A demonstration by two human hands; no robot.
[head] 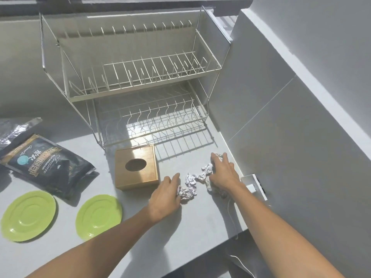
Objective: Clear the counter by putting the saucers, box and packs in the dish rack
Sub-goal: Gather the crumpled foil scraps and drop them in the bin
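Observation:
An empty two-tier wire dish rack (128, 93) stands at the back of the grey counter. In front of it lies a wooden box (136, 167) with an oval hole. Two green saucers (29, 215) (98, 216) rest at the front left. A dark pack (48, 167) lies behind them, with a silver pack (12, 131) further left. Several crumpled paper balls (195, 178) lie right of the box. My left hand (166, 195) presses fingers onto one ball. My right hand (223, 173) lies spread over other balls near the wall.
A white power socket with a plug (254, 185) sits on the right wall just behind my right hand, and a thin white cable (230, 213) hangs from it over the counter edge. The grey wall closes off the right side.

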